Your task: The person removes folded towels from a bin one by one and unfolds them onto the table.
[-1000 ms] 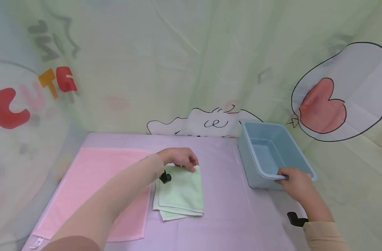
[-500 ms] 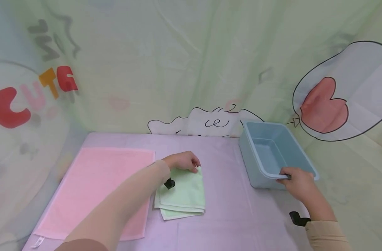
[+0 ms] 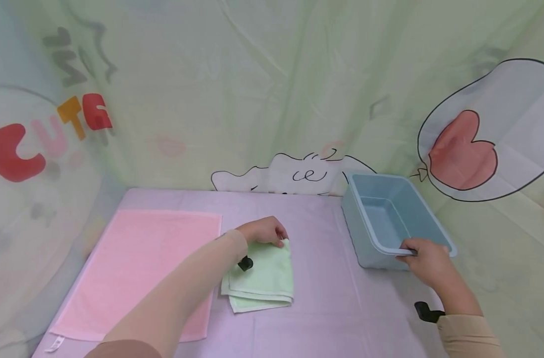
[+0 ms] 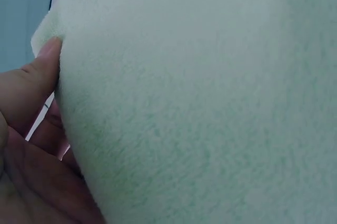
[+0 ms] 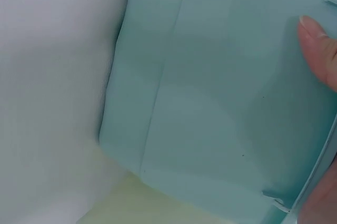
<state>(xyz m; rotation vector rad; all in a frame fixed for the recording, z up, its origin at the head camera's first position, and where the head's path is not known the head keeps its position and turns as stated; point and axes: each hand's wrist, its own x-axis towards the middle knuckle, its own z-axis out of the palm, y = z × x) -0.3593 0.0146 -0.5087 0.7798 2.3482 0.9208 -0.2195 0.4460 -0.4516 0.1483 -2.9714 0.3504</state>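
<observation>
A light green towel [image 3: 263, 276], folded into layers, lies in the middle of the table. My left hand [image 3: 265, 231] reaches across it and pinches its far right corner. In the left wrist view the thumb [image 4: 45, 68] presses on the towel's edge, and the pale pile fills most of the picture. At the right, a light blue plastic bin [image 3: 361, 223] stands with nothing inside. My right hand [image 3: 426, 258] grips its near rim, the thumb [image 5: 318, 50] lying against the outer wall in the right wrist view.
A pink towel [image 3: 160, 263] lies spread flat at the left, partly under my left forearm, its white tag [image 3: 55, 344] at the near corner. A lilac cloth [image 3: 321, 318] covers the table. Printed curtains [image 3: 254, 99] hang behind and at both sides.
My left hand has shifted slightly right and nearer while keeping hold of the green towel's corner. The right hand stays on the bin's rim. The head view has drifted a little.
</observation>
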